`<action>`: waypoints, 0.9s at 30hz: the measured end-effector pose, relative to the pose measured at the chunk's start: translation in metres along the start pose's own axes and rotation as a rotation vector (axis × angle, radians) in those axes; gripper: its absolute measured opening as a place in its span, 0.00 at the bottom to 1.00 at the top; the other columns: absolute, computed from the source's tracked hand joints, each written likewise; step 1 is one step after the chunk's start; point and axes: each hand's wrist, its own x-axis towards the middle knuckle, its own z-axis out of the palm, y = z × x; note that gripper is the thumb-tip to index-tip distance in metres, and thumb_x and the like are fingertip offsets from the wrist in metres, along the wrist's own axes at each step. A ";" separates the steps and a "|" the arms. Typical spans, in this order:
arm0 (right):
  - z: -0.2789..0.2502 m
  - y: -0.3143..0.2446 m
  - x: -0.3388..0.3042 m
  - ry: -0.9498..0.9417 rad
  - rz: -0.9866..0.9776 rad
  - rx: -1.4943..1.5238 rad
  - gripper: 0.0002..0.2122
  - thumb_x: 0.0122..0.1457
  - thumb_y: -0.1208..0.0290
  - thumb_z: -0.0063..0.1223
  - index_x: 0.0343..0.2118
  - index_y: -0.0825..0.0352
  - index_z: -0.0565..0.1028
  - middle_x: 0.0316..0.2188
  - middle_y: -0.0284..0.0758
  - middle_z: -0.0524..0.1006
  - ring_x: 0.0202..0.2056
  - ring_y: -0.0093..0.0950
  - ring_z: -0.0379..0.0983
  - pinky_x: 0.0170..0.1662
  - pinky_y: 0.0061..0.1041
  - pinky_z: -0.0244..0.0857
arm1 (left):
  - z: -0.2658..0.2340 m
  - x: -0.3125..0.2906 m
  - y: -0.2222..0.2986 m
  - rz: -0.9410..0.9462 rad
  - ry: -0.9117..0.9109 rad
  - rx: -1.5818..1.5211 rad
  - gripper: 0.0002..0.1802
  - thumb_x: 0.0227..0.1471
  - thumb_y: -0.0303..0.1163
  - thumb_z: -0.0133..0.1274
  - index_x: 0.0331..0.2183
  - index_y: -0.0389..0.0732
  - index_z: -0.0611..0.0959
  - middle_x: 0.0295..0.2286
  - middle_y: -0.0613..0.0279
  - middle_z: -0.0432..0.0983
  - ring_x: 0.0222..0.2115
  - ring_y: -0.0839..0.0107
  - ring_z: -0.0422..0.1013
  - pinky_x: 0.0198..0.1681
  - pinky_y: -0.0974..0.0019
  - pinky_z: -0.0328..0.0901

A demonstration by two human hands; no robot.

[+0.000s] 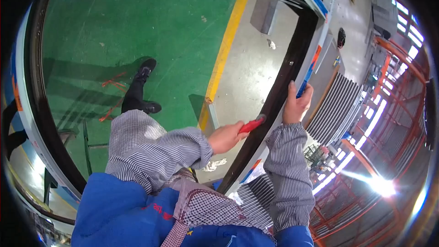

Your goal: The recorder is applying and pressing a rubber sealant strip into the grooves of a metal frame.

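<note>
A large rectangular frame [293,60], dark on its inner faces and pale with blue and orange film outside, surrounds the space before me. My left hand [226,137] is closed around a small red-handled tool [250,126]. Its round metallic tip meets the dark inner face of the frame's right side, or lies just over it. Farther along that same side, my right hand [297,104] grips the outer edge. The thumb lies along the top and the fingers curl over the outside. From this view I cannot tell whether glass fills the frame.
Below the frame runs a green floor [183,32] with a yellow line [226,45] and grey floor beyond. Ribbed grey panels [336,105] are stacked to the right, near orange racks [402,55]. Black shoes [146,67] and orange strips [114,82] show on the floor.
</note>
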 end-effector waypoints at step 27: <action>0.003 0.000 -0.001 -0.053 -0.018 0.012 0.13 0.59 0.66 0.51 0.38 0.71 0.67 0.31 0.33 0.67 0.33 0.21 0.63 0.40 0.20 0.59 | -0.056 0.080 0.070 0.082 0.235 0.171 0.22 0.57 0.47 0.42 0.35 0.35 0.73 0.26 0.44 0.74 0.29 0.48 0.72 0.33 0.51 0.64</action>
